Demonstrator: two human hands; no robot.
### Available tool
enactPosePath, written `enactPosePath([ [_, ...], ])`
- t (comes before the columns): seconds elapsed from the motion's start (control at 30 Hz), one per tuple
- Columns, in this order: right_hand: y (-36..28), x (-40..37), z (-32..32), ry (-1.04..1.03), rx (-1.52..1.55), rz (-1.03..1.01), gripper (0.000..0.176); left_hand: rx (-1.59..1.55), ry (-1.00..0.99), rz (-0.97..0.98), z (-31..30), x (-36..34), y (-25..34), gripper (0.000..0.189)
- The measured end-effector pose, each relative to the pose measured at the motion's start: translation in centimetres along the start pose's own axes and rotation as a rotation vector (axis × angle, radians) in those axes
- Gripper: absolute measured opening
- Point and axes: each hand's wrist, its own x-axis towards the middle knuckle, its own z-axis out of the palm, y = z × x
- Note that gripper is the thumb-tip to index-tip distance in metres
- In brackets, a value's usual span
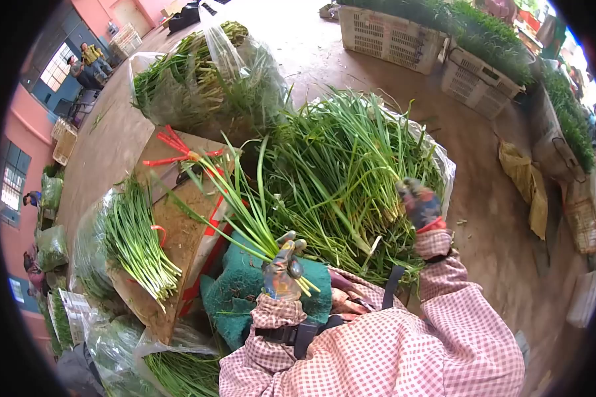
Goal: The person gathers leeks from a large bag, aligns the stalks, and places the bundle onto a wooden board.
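Observation:
My left hand [283, 270], in a patterned glove, is closed round a small bunch of garlic chives [248, 221], its pale stem ends poking out below the fingers. My right hand [420, 204], also gloved, is at the right side of a big heap of chives [338, 172] on clear plastic. Its fingers look curled on the end of a stalk, though they are partly blurred. To the left, a tied bunch [139, 238] with a red band lies on a brown board [198, 241]. Red ties [179, 151] lie at the board's far end, near a dark-handled tool [189, 173].
A clear bag of greens [208, 86] stands beyond the board. White crates [394, 40] filled with greens line the right and back. A teal cloth [235, 291] covers my lap. A yellowish sack [523, 185] lies on the floor. People [89, 63] sit at the far left.

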Motion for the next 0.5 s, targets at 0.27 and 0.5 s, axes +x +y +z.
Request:
enactPosePath([
  [0.27,-4.0,-5.1,0.7,-0.494,-0.181,-0.106,0.042,-0.082,-0.022,-0.101,-1.1,0.4,-0.4,0.029],
  [0.5,-4.4,-7.5,2.3,-0.646,-0.13,-0.118,0.025,-0.011,-0.01,-0.132,-1.5,0.9,-1.1,0.026],
])
